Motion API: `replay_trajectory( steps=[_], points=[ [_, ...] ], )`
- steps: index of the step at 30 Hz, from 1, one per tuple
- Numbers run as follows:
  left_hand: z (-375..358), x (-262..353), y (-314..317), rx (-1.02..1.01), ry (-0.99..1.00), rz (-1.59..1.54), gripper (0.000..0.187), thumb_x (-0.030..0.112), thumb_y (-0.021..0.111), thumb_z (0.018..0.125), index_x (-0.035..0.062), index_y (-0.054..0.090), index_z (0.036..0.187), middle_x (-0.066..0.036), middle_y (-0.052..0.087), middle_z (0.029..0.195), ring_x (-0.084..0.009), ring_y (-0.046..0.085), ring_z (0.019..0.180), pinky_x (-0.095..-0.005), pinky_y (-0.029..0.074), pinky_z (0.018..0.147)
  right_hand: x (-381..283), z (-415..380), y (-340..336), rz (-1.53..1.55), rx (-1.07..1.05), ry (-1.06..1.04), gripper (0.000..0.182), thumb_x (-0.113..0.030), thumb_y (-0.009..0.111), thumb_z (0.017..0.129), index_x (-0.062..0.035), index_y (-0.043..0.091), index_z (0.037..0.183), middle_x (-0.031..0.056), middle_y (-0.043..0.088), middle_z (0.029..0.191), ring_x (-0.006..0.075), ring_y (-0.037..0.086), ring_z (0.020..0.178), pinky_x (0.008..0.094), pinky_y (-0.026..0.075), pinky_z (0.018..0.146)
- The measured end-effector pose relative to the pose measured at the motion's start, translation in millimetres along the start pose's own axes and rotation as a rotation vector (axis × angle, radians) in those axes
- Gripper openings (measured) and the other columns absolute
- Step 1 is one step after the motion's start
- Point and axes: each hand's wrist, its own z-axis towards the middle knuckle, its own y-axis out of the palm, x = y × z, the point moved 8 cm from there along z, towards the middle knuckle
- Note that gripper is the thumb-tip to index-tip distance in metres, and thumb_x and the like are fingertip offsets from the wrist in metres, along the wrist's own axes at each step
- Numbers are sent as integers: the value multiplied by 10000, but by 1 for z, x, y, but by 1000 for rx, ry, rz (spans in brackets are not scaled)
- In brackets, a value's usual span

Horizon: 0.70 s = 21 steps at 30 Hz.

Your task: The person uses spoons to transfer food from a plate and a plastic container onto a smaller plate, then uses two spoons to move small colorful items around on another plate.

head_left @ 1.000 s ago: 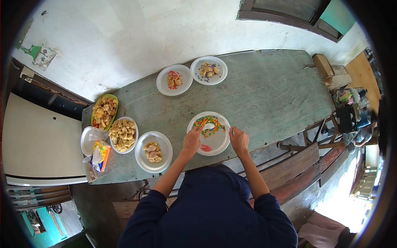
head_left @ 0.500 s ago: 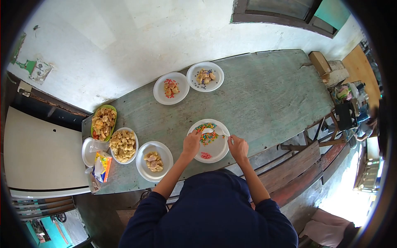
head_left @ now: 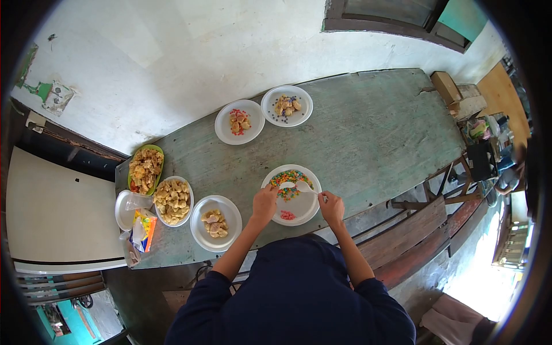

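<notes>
In front of me lies a white plate (head_left: 308,214) with small multicoloured candies (head_left: 283,177) spread over its far half. A small cluster of pink candies (head_left: 287,215) sits apart near its front edge. My left hand (head_left: 265,202), at the plate's left rim, is closed on a white plastic spoon (head_left: 285,186). At the right rim, my right hand (head_left: 332,207) pinches another white spoon (head_left: 302,186) by its handle. The two spoon bowls are close together over the multicoloured candies.
To the left are a plate of pale fried pieces (head_left: 214,223), a fuller plate (head_left: 172,201), a green dish (head_left: 146,169) and a tissue pack (head_left: 142,231). Two plates topped with red candies (head_left: 240,122) and dark candies (head_left: 287,107) stand by the wall. A wooden bench (head_left: 408,241) is right.
The right spoon's bowl has swung into clear view beside the left spoon, over the candies. Both hands stay at the plate's rims with only slight shifts.
</notes>
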Motion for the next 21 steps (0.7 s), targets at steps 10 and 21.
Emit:
replay_trajectory(
  steps=[10, 21],
  points=[
    [-23, -31, -17, 141, -66, -112, 330, 1, 551, 707, 39, 586, 1033, -125, 566, 857, -292, 570, 813, -377, 467, 703, -21, -25, -13, 17, -193, -250, 197, -277, 603, 756, -92, 660, 793, 120, 570, 561, 275, 569, 519, 369, 442, 499],
    [-42, -38, -1, 8, -172, -60, 363, 11, 560, 724, 27, 546, 1086, -150, 507, 944, -302, 550, 900, -373, 471, 757, -50, 5, 1, -100, -26, -207, 231, -302, 543, 804, -98, 646, 842, 149, 629, 729, 347, 605, 666, 433, 474, 581]
  ],
)
